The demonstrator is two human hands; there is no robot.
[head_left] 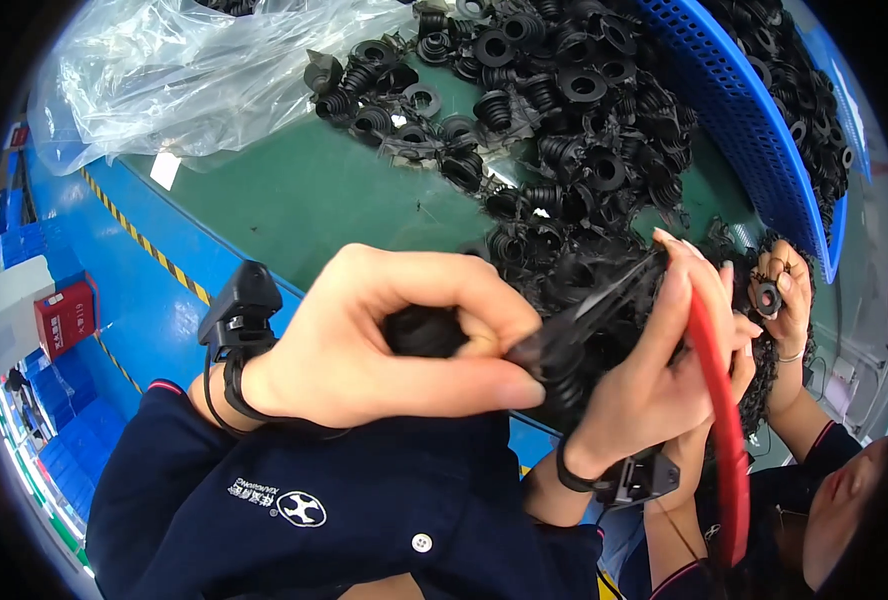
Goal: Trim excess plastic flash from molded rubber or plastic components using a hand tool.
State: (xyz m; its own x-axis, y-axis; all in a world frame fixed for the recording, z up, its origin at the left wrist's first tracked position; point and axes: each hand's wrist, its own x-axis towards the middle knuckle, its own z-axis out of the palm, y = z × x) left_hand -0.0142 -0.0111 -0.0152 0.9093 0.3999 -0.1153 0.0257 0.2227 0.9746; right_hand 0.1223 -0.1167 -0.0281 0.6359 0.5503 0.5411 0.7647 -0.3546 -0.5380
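My left hand is closed around a black rubber bellows, most of it hidden in my curled fingers. Its thumb and forefinger pinch dark rubber at their tips. From there a thin black rubber film, blurred, stretches toward my right hand, whose fingertips are pressed together on its far end. A long, curved red strip runs down in front of my right hand; what it belongs to I cannot make out. Behind both hands lies a heap of black rubber bellows.
The green tabletop carries a clear plastic bag at the far left. A blue perforated basket with more black parts stands at the far right. Close on my right, a co-worker's hand holds a black ring-shaped part.
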